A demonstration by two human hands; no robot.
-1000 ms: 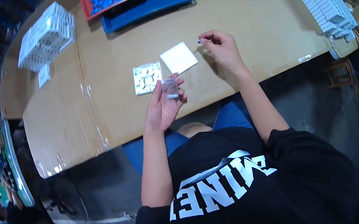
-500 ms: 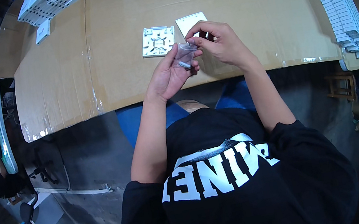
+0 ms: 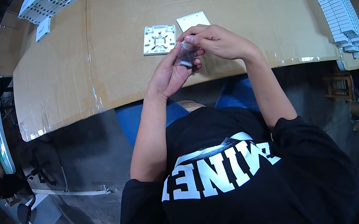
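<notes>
Cardboard-topped surface (image 3: 124,69) bears a white base (image 3: 159,40) and unjoined white plate (image 3: 192,21) at ten and one o'clock from a clear pouch (image 3: 186,52) already containing a pale piece (image 3: 186,63), left hand (image 3: 169,72) clamping its grip around it, right hand (image 3: 222,43) pinching its far end.

The small bag (image 3: 186,54) looks clear, glossy plastic, the square base (image 3: 159,40) white plastic, the table covering (image 3: 128,68) matt cardboard

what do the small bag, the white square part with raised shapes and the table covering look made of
Small bag: apparently thin clear plastic film, from its see-through, shiny creases.
White square part: probably moulded plastic, from its even colour and crisp raised shapes.
Table covering: seemingly matte brown cardboard, with glossy clear tape at its edge.
</notes>
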